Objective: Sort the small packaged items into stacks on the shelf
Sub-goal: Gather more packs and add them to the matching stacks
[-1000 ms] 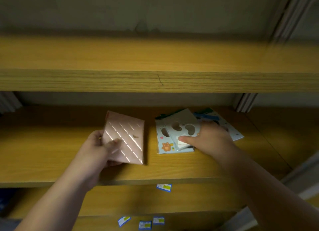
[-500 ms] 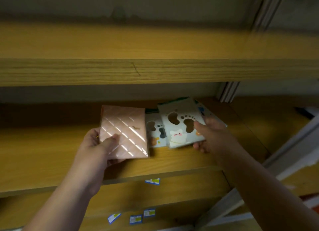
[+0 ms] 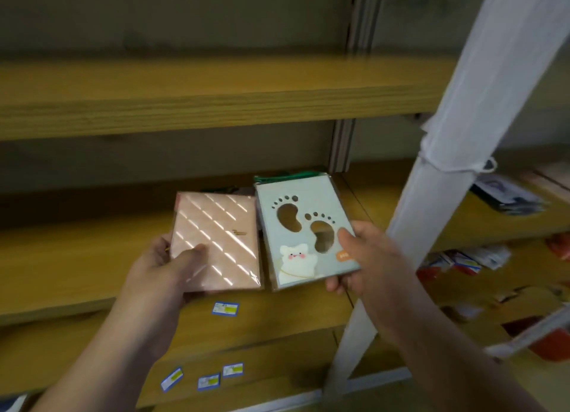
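Left fingers: the left hand (image 3: pixel 163 266) holds the pink packet (image 3: pixel 216 242) in the centre of the frame; the thumb lies on its front face near the lower left corner, the other fingers are curled behind it.
Right fingers: the right hand (image 3: pixel 367 257) pinches the grey-blue packet (image 3: pixel 305 229) at its right edge; the thumb presses on the front beside the footprint cut-out, and some fingertips show under the lower right corner.
Pink packet: wrapped in shiny film, with diagonal light stripes; it is held above the front part of the middle shelf (image 3: pixel 77 257), a little tilted.
Grey-blue packet: it has two footprint-shaped holes and a small white cartoon animal; it is just beside the pink packet, on its right, the edges nearly touching.
Other packets: a few packets (image 3: pixel 277 177) with a green edge lie on the shelf behind the two held ones, mostly hidden.
Price labels: one blue label (image 3: pixel 225 308) is on the shelf edge below the hands, three more labels (image 3: pixel 208 381) are lower, at the bottom centre.
White post: a white post (image 3: pixel 447 152) crosses the right side of the frame; blurred goods (image 3: pixel 509 196) lie on the shelves behind it.
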Motion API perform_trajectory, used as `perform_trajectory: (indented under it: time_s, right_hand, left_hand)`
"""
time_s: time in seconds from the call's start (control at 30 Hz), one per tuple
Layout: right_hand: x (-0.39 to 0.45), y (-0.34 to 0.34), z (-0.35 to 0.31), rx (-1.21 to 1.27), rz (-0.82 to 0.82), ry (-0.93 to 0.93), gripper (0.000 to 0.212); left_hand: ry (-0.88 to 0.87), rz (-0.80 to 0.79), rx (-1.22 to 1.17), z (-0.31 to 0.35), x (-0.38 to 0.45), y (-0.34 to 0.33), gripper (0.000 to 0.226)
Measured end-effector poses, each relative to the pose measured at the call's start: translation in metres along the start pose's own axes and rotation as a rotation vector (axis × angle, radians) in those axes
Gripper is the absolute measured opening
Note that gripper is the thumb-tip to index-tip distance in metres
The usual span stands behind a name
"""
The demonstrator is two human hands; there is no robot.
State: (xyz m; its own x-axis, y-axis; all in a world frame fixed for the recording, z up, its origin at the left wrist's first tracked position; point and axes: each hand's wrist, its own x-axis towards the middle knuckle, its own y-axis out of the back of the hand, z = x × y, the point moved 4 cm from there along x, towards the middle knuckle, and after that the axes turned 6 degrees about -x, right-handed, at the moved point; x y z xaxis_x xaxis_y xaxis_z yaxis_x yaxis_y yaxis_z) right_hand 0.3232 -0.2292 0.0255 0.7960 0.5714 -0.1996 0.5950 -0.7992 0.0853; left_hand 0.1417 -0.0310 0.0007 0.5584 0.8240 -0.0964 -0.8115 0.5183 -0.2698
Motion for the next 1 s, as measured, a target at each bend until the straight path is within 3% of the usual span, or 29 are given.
perform_trajectory:
  time_s: [0.17,0.33,0.63,0.9,1.0]
  right_hand:
    - [-0.048,0.053,0.006,0.080,-0.181,0.039,0.008]
    - [-0.085,0.128,0.007,0.126,-0.245,0.094,0.009]
    - [-0.086,0.275,0.024,0.141,0.044,-0.137,0.010]
    - [-0.088,0.368,0.043,0.356,0.148,-0.005,0.016]
    - [-0.071,0.403,0.047,0.381,0.208,-0.009,0.016]
  left_hand:
    - [-0.035,0.003,0.005,-0.004,-0.063,-0.041,0.029]
    - [-0.035,-0.024,-0.038,-0.024,-0.123,-0.103,0.021]
    - [0.056,-0.138,-0.019,-0.067,-0.170,-0.226,0.038]
    - [0.149,-0.259,-0.007,-0.104,-0.148,-0.337,0.045]
    - [0.178,-0.290,-0.003,-0.124,-0.128,-0.381,0.032]
